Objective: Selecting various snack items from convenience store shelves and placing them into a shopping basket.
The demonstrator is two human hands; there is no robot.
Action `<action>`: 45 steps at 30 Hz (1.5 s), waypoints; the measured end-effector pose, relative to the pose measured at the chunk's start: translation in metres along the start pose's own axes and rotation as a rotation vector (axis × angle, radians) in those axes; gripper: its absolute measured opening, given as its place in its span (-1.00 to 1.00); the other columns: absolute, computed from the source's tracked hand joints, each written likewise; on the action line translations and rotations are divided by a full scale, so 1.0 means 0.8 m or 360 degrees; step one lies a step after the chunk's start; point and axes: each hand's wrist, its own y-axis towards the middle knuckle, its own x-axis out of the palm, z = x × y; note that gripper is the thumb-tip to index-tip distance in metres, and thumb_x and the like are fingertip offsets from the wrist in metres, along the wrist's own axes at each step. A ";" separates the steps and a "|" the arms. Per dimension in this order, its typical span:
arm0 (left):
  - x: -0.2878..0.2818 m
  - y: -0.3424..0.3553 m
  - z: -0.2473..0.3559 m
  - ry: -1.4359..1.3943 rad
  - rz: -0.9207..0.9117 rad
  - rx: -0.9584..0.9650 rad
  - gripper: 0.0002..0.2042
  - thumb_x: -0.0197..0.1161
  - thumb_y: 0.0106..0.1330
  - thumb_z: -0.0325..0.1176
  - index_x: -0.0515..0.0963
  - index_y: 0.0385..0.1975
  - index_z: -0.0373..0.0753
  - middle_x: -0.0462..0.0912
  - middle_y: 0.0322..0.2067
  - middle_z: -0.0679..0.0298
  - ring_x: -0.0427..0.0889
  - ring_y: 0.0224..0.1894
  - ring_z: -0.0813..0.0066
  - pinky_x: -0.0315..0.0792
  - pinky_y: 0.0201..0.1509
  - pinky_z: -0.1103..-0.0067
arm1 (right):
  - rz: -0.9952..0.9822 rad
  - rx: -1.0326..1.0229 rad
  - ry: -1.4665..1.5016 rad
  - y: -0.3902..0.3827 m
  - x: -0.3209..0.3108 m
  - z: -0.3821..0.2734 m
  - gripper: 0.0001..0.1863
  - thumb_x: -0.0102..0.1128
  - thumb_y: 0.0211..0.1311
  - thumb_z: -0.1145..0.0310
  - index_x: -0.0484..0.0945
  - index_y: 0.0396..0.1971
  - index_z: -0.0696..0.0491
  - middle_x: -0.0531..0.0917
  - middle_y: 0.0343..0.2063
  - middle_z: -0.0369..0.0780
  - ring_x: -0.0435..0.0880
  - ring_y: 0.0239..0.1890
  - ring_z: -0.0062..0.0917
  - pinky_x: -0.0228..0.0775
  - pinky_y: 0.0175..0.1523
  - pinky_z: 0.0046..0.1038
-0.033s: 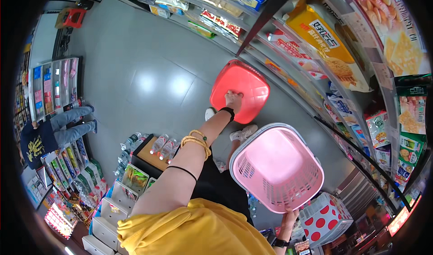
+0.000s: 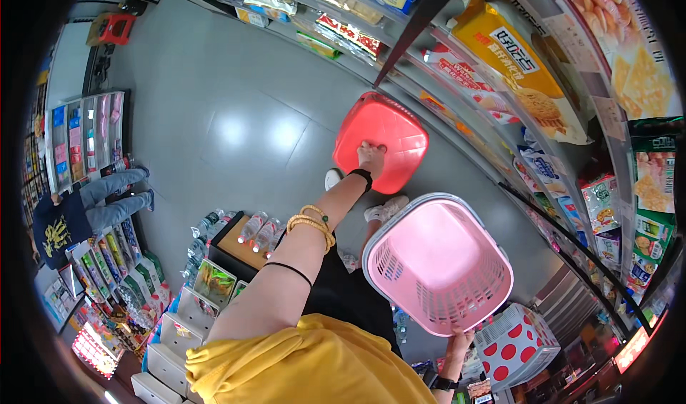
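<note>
My left hand [image 2: 371, 158] reaches out to a red plastic piece [image 2: 401, 141] with a broad rounded-square face and a slotted edge. Its fingers are curled at the middle of that face; I cannot tell for sure whether it is a stool or an upturned basket. In my right hand [image 2: 459, 342] is the near rim of a pink shopping basket [image 2: 436, 254], its open side toward me. Perforated walls and a smooth bottom show inside it, with nothing lying there. A grey rim runs along the basket's far edge.
Snack shelves [image 2: 532, 68] curve along the right and far side. Water bottles [image 2: 259, 232] stand on a wooden stand at the left, beside white bins [image 2: 171, 367]. A person [image 2: 86, 211] is at the far left. A red-dotted box [image 2: 518, 347] sits behind my right hand.
</note>
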 end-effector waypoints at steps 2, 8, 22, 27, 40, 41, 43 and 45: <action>-0.002 0.003 0.010 -0.0088 -0.0004 -0.0023 -0.54 0.18 0.14 -0.04 0.34 0.00 -0.07 0.52 -0.06 0.17 0.29 0.13 0.01 0.33 0.00 0.29 | -0.0005 0.0011 -0.0008 0.008 -0.001 0.007 -0.64 0.02 -0.07 0.65 0.46 -0.16 0.31 0.59 -0.27 -0.14 0.61 -0.30 -0.44 0.53 -0.20 -0.43; -0.005 -0.010 0.006 -0.0130 -0.0046 0.0084 -0.57 0.18 0.15 -0.19 0.32 0.04 -0.06 0.45 -0.01 0.13 0.29 0.14 0.06 0.34 0.01 0.26 | -0.0087 0.0047 0.0015 0.030 0.010 0.017 -0.71 0.00 -0.10 0.67 0.49 -0.27 0.26 0.57 -0.30 -0.17 0.59 -0.28 -0.41 0.56 -0.18 -0.32; 0.185 -0.289 -0.233 -0.1045 0.0196 -0.0588 -0.76 0.01 0.15 -0.29 0.55 -0.33 -0.27 0.59 -0.31 -0.06 0.56 -0.18 -0.04 0.43 -0.07 0.22 | -0.0420 0.0156 0.0050 0.175 0.171 0.026 -0.56 0.05 -0.08 0.69 0.38 -0.08 0.34 0.54 -0.15 -0.08 0.55 -0.12 -0.34 0.40 0.01 -0.38; 0.216 -0.444 -0.243 -0.1284 -0.0079 -0.1043 -0.72 0.06 0.13 -0.21 0.57 -0.28 -0.22 0.60 -0.26 -0.01 0.57 -0.13 0.06 0.45 -0.05 0.31 | -0.0492 0.0160 0.0052 0.213 0.245 0.043 -0.57 0.05 -0.05 0.69 0.35 -0.07 0.33 0.54 -0.16 -0.09 0.56 -0.14 -0.33 0.47 -0.08 -0.34; 0.122 -0.445 -0.178 -0.1281 0.0402 -0.0648 -0.77 -0.01 0.13 -0.33 0.49 -0.33 -0.31 0.58 -0.34 -0.09 0.55 -0.23 -0.07 0.43 -0.12 0.20 | -0.0435 0.0121 -0.0741 0.199 0.268 -0.013 -0.35 0.28 0.00 0.34 0.21 0.11 0.03 0.50 -0.15 -0.17 0.54 -0.28 -0.46 0.40 -0.26 -0.44; 0.101 -0.434 -0.176 -0.1240 0.0543 -0.0637 -0.77 0.01 0.14 -0.30 0.50 -0.32 -0.30 0.59 -0.35 -0.07 0.55 -0.23 -0.06 0.44 -0.12 0.23 | -0.0159 -0.0029 -0.0870 0.193 0.268 -0.019 -0.32 0.31 -0.01 0.33 0.18 0.11 0.04 0.51 -0.20 -0.16 0.52 -0.34 -0.53 0.36 -0.36 -0.51; 0.022 -0.420 -0.164 -0.1204 0.0651 -0.0498 -0.77 0.00 0.15 -0.32 0.49 -0.30 -0.30 0.57 -0.31 -0.06 0.55 -0.20 -0.04 0.44 -0.10 0.23 | -0.0361 -0.0122 -0.0897 0.199 0.247 -0.034 -0.36 0.33 -0.05 0.31 0.24 0.06 0.03 0.51 -0.26 -0.21 0.49 -0.40 -0.56 0.35 -0.40 -0.50; -0.032 -0.409 -0.155 -0.1172 0.0721 -0.0391 -0.79 0.00 0.18 -0.32 0.46 -0.28 -0.28 0.56 -0.30 -0.06 0.54 -0.18 -0.01 0.43 -0.09 0.23 | -0.0755 -0.0381 -0.0998 0.245 0.225 -0.021 -0.47 0.35 -0.10 0.32 0.36 -0.09 0.09 0.49 -0.49 -0.29 0.42 -0.57 -0.63 0.24 -0.56 -0.54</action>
